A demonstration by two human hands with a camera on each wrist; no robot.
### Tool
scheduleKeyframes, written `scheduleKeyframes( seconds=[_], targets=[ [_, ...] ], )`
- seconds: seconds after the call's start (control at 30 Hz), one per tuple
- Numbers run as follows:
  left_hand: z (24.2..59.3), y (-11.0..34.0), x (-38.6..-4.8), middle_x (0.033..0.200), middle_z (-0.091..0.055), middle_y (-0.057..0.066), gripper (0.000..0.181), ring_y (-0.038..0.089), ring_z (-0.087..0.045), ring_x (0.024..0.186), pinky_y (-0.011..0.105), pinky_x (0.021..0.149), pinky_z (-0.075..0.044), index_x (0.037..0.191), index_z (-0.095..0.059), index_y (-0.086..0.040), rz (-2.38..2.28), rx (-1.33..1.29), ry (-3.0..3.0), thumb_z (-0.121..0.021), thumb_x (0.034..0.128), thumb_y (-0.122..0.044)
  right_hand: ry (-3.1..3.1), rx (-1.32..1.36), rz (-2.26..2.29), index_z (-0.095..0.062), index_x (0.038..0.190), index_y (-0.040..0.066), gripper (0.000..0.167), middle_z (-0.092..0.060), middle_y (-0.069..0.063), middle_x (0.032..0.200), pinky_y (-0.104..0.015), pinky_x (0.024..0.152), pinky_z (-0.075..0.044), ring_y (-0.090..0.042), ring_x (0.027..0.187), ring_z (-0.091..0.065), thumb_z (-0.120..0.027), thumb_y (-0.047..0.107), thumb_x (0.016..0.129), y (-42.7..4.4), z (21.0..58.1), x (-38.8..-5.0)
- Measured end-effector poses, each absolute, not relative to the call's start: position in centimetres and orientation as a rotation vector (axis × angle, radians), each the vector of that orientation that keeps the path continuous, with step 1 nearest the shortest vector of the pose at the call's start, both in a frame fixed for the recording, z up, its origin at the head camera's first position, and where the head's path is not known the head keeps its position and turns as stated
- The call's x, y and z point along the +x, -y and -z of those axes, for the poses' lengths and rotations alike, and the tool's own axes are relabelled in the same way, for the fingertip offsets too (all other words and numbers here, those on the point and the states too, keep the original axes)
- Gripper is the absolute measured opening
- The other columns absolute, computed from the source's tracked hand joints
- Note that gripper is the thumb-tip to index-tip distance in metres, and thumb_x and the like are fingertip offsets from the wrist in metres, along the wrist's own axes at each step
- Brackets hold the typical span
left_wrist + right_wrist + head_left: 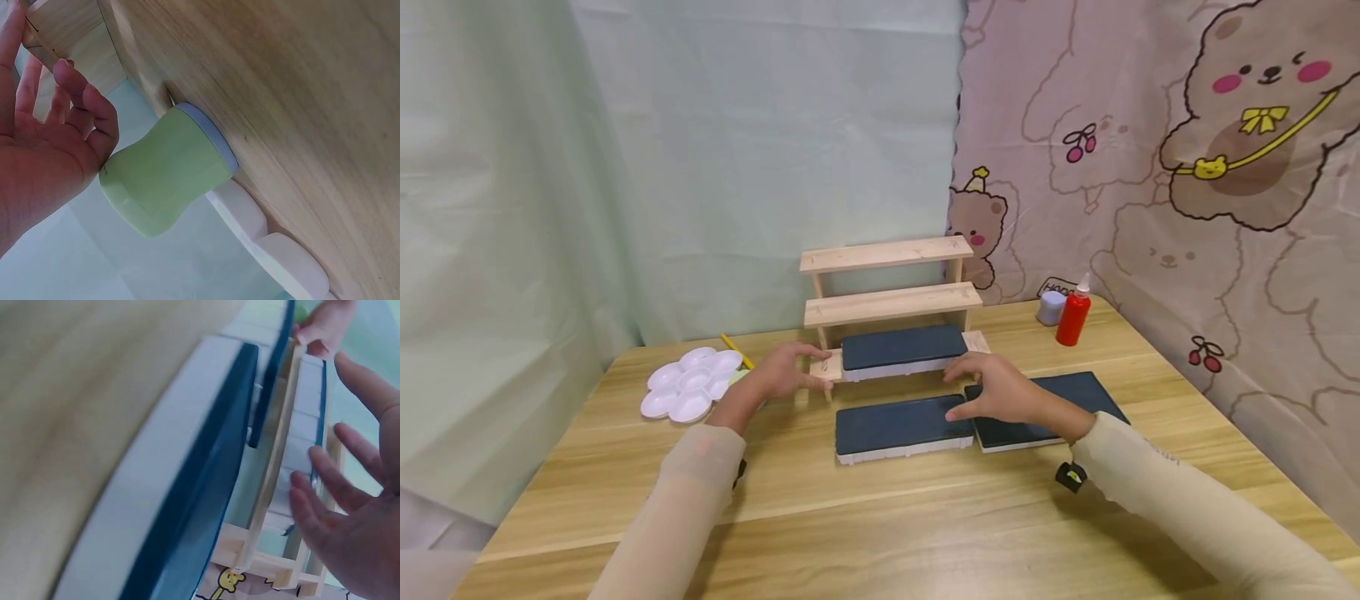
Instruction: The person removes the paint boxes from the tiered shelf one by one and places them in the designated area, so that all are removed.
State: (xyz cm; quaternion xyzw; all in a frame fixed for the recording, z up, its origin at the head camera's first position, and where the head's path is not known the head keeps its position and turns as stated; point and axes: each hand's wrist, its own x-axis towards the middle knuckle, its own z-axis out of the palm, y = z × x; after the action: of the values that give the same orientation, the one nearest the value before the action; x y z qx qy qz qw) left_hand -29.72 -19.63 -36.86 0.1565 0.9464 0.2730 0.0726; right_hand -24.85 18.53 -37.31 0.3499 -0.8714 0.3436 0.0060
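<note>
A stepped wooden shelf (pixel 891 304) stands at the back of the table. Its lowest step carries a flat white box with a dark blue top (pixel 904 346). My left hand (pixel 777 372) is at that step's left end, thumb and forefinger spread around the board, just short of the box; how firmly it touches is unclear. Near the box's front right corner hovers my right hand (pixel 1003 390), fingers parted and holding nothing. Below it lie a second blue-topped box (pixel 895 425) and a third one (pixel 1078 392). Beside my left wrist is a pale green pot (pixel 165 172) with a lavender base.
A white flower-shaped palette (pixel 692 383) lies at the left, with a yellow stick (pixel 737 350) behind it. At the back right stand a red squeeze bottle (pixel 1073 318) and a lavender jar (pixel 1051 308). Curtains hang behind the table (pixel 880 533) and along its right side.
</note>
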Motion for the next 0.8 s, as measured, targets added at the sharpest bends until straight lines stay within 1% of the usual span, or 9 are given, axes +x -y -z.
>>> scheduleKeyframes(
  seconds=[0.1, 0.2, 0.3, 0.5, 0.67, 0.8],
  targets=[
    [36.8, 19.7, -29.7, 0.142, -0.053, 0.019, 0.064, 0.043, -0.041, 0.135, 0.057, 0.108, -0.036, 0.135, -0.063, -0.013, -0.811, 0.463, -2.848, -0.084, 0.0792, -0.037, 2.635, 1.094, -1.121, -0.073, 0.108, 0.009, 0.043, -0.068, -0.011, 0.118, -0.054, 0.080, -0.053, -0.028, 0.106, -0.063, -0.090, 0.028, 0.073, -18.5, 37.0, -25.3],
    [36.8, 19.7, -29.7, 0.142, -0.052, 0.019, 0.064, 0.043, -0.040, 0.135, 0.057, 0.108, -0.036, 0.135, -0.063, -0.013, -0.810, 0.464, -2.845, -0.084, 0.0793, -0.037, 2.571, 1.089, -1.150, -0.074, 0.105, 0.008, 0.039, -0.069, -0.011, 0.116, -0.055, 0.078, -0.054, -0.028, 0.104, -0.063, -0.090, 0.024, 0.073, -18.4, 36.7, -25.7],
    [36.8, 19.7, -29.7, 0.142, -0.052, 0.019, 0.063, 0.043, -0.040, 0.135, 0.057, 0.108, -0.036, 0.134, -0.063, -0.013, -0.809, 0.461, -2.845, -0.084, 0.0793, -0.037, 2.555, 1.070, -1.159, -0.074, 0.105, 0.005, 0.040, -0.068, -0.012, 0.117, -0.055, 0.080, -0.054, -0.029, 0.106, -0.062, -0.090, 0.022, 0.073, -18.4, 36.5, -26.1],
    [36.8, 19.7, -29.7, 0.142, -0.053, 0.020, 0.063, 0.043, -0.041, 0.135, 0.057, 0.108, -0.036, 0.134, -0.064, -0.012, -0.806, 0.464, -2.847, -0.084, 0.0789, -0.036, 2.603, 0.984, -1.104, -0.073, 0.110, 0.005, 0.044, -0.064, -0.013, 0.127, -0.051, 0.084, -0.054, -0.031, 0.115, -0.059, -0.090, 0.023, 0.073, -18.3, 36.2, -27.2],
    [36.8, 19.6, -29.8, 0.142, -0.053, 0.019, 0.063, 0.042, -0.041, 0.135, 0.057, 0.107, -0.036, 0.134, -0.064, -0.013, -0.799, 0.458, -2.852, -0.084, 0.0793, -0.036, 2.591, 0.962, -1.102, -0.072, 0.112, 0.004, 0.044, -0.061, -0.017, 0.132, -0.055, 0.089, -0.052, -0.035, 0.120, -0.057, -0.089, 0.022, 0.074, -18.3, 36.1, -28.2],
    [36.8, 19.6, -29.8, 0.141, -0.053, 0.018, 0.063, 0.042, -0.041, 0.135, 0.056, 0.108, -0.036, 0.135, -0.063, -0.012, -0.808, 0.466, -2.845, -0.084, 0.0800, -0.035, 2.605, 0.939, -1.080, -0.072, 0.115, 0.004, 0.048, -0.059, -0.019, 0.136, -0.059, 0.098, -0.045, -0.038, 0.125, -0.053, -0.089, 0.022, 0.075, -18.2, 36.0, -28.7]
  ],
)
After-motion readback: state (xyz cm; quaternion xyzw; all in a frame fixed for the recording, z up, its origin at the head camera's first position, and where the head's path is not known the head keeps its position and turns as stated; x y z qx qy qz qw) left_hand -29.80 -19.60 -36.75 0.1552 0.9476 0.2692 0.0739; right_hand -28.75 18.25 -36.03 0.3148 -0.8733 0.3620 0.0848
